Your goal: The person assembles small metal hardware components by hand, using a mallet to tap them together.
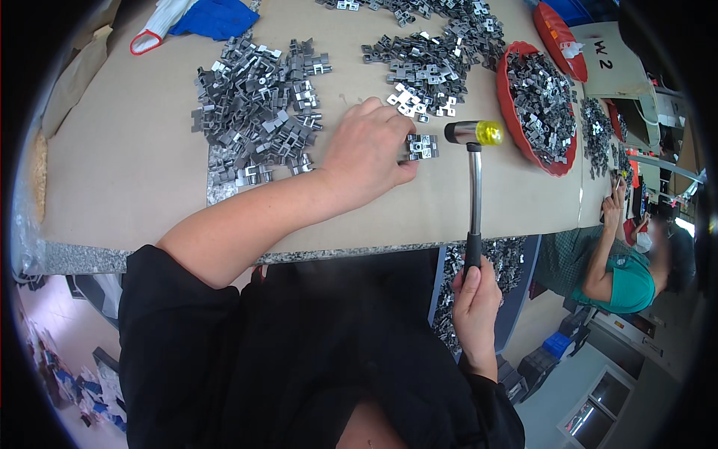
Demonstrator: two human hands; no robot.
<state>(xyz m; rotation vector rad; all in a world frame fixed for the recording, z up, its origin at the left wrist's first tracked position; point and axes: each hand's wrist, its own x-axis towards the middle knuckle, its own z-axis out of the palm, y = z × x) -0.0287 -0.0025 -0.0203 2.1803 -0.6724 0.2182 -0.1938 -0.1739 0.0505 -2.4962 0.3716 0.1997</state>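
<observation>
My right hand (pixel 477 308) is wrapped round the black grip of a small mallet (pixel 475 191). Its shaft is bright metal, and its head has one dark face and one see-through yellow face. The head hovers just right of a small metal bracket (pixel 425 147), apart from it. My left hand (pixel 368 153) pinches that bracket near the table's middle, fingers closed and partly hiding it. Left of this hand lies a heap of grey metal clips (pixel 262 105). Beyond it, a second pile of flat metal pieces (pixel 426 75) spreads over the table.
A red basket (pixel 505 112) full of small metal parts stands to the right. A box of parts (pixel 490 258) sits below the table's front edge (pixel 336 251). A white glove (pixel 158 24) and blue cloth (pixel 213 19) lie far left. A person in green (pixel 636 280) works at right.
</observation>
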